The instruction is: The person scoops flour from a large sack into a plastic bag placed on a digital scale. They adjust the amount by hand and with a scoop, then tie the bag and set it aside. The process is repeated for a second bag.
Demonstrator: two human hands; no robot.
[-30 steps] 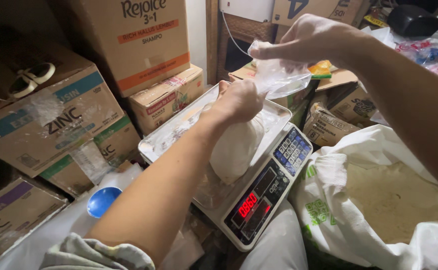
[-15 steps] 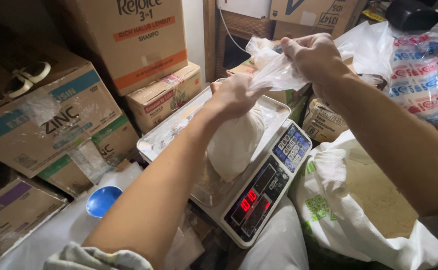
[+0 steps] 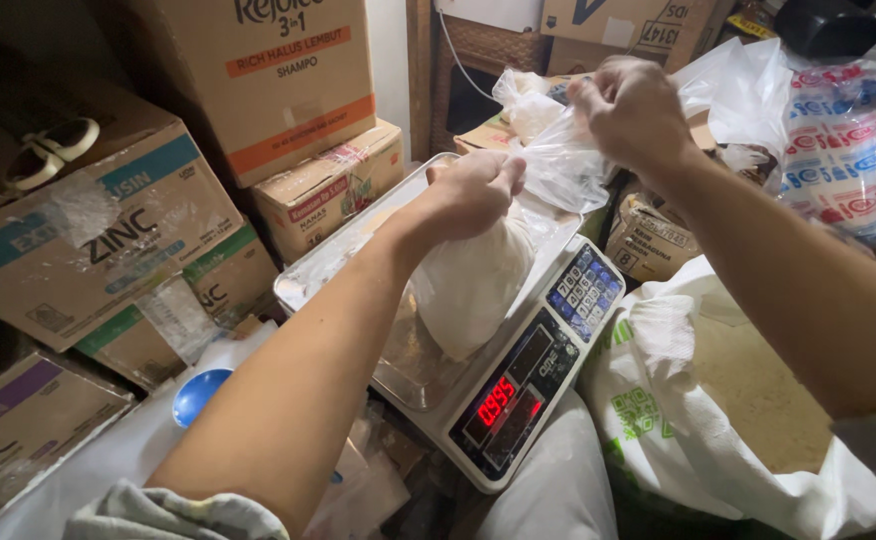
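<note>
On scale tray (image 3: 328, 262): 1 filled plastic bag (image 3: 473, 285); L hand (image 3: 473, 190) clamps neck, R hand (image 3: 630, 108) pinches top. Beside: 1 open sack (image 3: 718, 400), prob. grain.

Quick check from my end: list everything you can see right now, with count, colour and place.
Clear plastic bag of white powder: one, white, on the scale tray, neck gripped by both hands.
Digital weighing scale: one, silver with red display, centre.
Open white woven sack of grain: one, lower right.
Cardboard cartons: several, brown, stacked left and behind.
Blue round scoop: one, lower left.
Printed plastic packets: a bundle, upper right.
Left hand: fingers closed on bag neck.
Right hand: fingers pinching bag top.
</note>
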